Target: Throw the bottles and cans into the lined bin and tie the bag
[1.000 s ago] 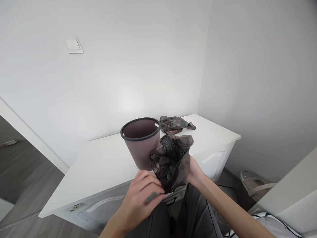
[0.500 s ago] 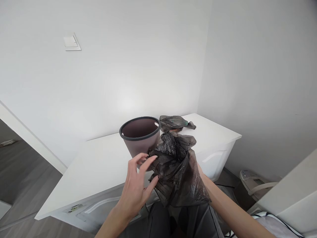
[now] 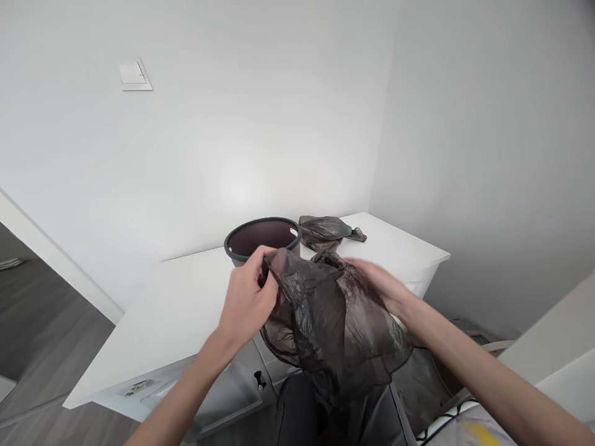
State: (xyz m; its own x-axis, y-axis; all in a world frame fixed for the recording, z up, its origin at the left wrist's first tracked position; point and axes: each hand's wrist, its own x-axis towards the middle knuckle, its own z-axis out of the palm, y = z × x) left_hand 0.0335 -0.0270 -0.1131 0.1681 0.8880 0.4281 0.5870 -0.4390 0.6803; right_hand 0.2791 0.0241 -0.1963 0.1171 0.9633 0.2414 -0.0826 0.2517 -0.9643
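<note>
A thin, dark see-through bin bag (image 3: 320,316) hangs loosely spread in front of me, above my lap. My left hand (image 3: 251,297) pinches its upper left edge between thumb and bent fingers. On the other side my right hand (image 3: 381,286) holds the bag near its top, the fingertips partly hidden in the plastic. Just behind the bag stands a brownish-purple waste bin (image 3: 264,238) with a black rim and handle holes, its lower part covered. To the right of the bin lies a filled, knotted dark bag (image 3: 325,230).
The white cabinet (image 3: 176,316) under these things stands against the wall, with doors facing me and a black knob (image 3: 260,380). A light switch (image 3: 134,74) is on the wall. At lower right, a beige appliance is partly behind my arm.
My left hand has closed on the bag's edge and drawn it out to the left. The crumpled bag is more spread open. My right hand has come into view along its right side.
</note>
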